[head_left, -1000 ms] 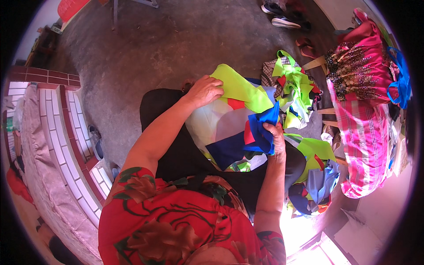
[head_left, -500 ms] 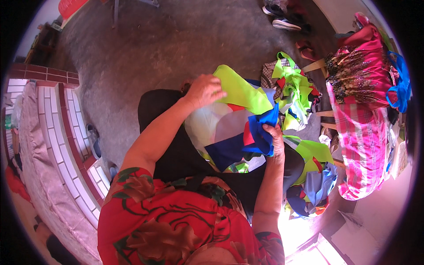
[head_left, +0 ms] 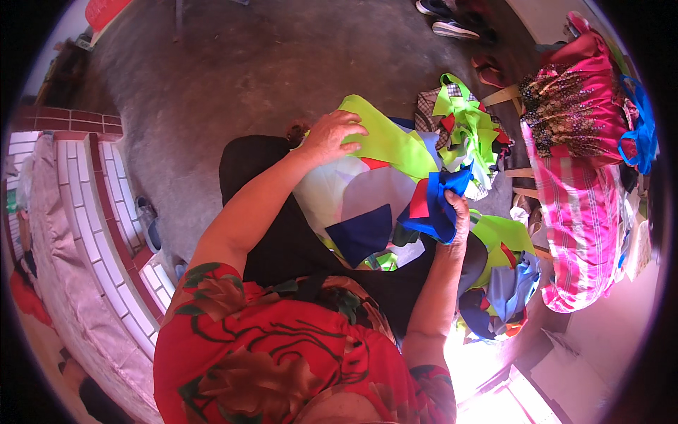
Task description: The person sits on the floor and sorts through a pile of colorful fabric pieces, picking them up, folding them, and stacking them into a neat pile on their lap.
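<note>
My left hand (head_left: 330, 137) lies at the near edge of a lime-green cloth piece (head_left: 385, 138), its fingers slightly bent and apart, not gripping. Pinched between the thumb and fingers of my right hand (head_left: 459, 215) is a bunch of blue cloth (head_left: 439, 220), with a red scrap (head_left: 419, 198) showing on it. Across my lap, under both hands, spread pale grey and whitish cloth pieces (head_left: 374, 191). A navy cloth piece (head_left: 361, 233) lies on them toward me. The fingertips of the right hand are partly hidden by the blue cloth.
A heap of lime-green and checked scraps (head_left: 470, 134) lies beyond my right knee. More blue and green scraps (head_left: 512, 290) sit beside my right thigh. Pink and red clothes (head_left: 575, 212) hang over wooden legs at right. Shoes (head_left: 452, 28) stand on the floor (head_left: 233, 63).
My left hand has come down onto the lime-green cloth, its fingers spreading. The right hand has shifted a little right with the blue cloth, uncovering more of the navy piece and the lap.
</note>
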Available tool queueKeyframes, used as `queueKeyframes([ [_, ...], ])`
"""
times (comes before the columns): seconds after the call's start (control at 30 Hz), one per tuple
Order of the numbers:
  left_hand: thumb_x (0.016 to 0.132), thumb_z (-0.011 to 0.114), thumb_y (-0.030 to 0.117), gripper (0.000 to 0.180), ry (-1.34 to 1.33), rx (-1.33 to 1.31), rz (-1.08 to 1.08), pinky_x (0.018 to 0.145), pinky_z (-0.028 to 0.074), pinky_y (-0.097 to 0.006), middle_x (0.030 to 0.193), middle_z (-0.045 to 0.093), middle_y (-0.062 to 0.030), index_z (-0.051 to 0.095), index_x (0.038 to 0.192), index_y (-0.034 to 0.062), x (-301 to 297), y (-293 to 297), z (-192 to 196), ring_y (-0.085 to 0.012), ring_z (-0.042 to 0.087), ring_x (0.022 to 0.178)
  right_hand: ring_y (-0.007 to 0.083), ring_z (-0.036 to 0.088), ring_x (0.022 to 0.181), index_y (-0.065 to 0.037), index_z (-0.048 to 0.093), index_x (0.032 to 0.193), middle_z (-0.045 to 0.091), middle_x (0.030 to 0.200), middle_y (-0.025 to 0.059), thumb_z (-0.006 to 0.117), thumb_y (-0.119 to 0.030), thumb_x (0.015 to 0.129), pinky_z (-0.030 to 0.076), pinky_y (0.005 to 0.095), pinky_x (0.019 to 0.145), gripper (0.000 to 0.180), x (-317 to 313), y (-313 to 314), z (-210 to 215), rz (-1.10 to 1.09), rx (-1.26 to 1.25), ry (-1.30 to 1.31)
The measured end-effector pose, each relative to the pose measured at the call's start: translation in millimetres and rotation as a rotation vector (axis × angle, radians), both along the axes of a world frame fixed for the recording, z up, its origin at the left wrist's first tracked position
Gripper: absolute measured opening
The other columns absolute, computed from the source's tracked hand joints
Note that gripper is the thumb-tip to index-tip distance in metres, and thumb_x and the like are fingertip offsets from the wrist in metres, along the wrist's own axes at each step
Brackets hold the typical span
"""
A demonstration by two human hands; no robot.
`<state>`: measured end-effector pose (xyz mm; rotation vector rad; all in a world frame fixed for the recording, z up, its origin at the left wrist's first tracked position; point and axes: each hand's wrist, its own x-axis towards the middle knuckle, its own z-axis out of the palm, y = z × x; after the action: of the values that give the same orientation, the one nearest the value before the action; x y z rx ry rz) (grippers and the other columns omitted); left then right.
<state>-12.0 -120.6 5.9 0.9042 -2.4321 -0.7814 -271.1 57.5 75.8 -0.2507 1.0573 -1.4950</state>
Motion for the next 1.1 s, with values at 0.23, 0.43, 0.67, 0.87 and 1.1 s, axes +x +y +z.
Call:
queueKeyframes([
  [0.23,0.076,0.071,0.030,0.041,-0.170,-0.008,-0.199,0.103,0.032,-0.047,0.142,0.041,-0.0092,0.065,0.115,0.0213,-13,13,1,-0.0315,0.034,0.133,0.0166,0.064,0.074,-0.003,0.060,0.105,0.066,0.088,0.0058,0.067,-0.011,0.078,0.052,0.0299,0.073,0.029,-3,5,-4,-0.031,0.013,-0.002],
  [0.43,0.075,0.073,0.031,0.041,-0.166,-0.012,-0.256,0.106,0.030,-0.047,0.143,0.040,-0.0092,0.066,0.114,0.0219,-6,13,-2,-0.0320,0.031,0.135,0.0149,0.063,0.075,-0.003,0.059,0.105,0.065,0.088,0.0050,0.068,-0.011,0.077,0.051,0.0286,0.074,0.030,-3,4,-5,0.006,0.015,0.001],
  [0.67,0.073,0.073,0.025,0.029,-0.132,-0.029,-0.238,0.101,0.034,-0.047,0.137,0.046,-0.0090,0.068,0.100,0.0159,-8,17,7,-0.0306,0.038,0.130,0.0185,0.065,0.085,-0.003,0.059,0.109,0.066,0.095,0.0064,0.068,-0.010,0.078,0.051,0.0313,0.082,0.033,-6,7,-10,0.034,0.001,-0.008],
  [0.87,0.072,0.074,0.021,0.019,-0.060,-0.070,-0.190,0.092,0.037,-0.041,0.127,0.054,-0.0065,0.067,0.088,0.0131,-9,14,-6,-0.0248,0.045,0.124,0.0150,0.062,0.075,-0.004,0.059,0.107,0.065,0.089,0.0044,0.069,-0.012,0.077,0.051,0.0286,0.074,0.032,-2,4,-9,0.024,0.026,0.024],
  [1.1,0.070,0.075,0.020,0.021,-0.072,-0.073,-0.158,0.094,0.038,-0.043,0.125,0.054,-0.0086,0.064,0.086,0.0119,-11,17,-5,-0.0272,0.047,0.121,0.0157,0.063,0.077,-0.004,0.059,0.106,0.065,0.089,0.0044,0.068,-0.012,0.077,0.052,0.0296,0.074,0.032,3,3,-5,0.031,0.051,0.042],
])
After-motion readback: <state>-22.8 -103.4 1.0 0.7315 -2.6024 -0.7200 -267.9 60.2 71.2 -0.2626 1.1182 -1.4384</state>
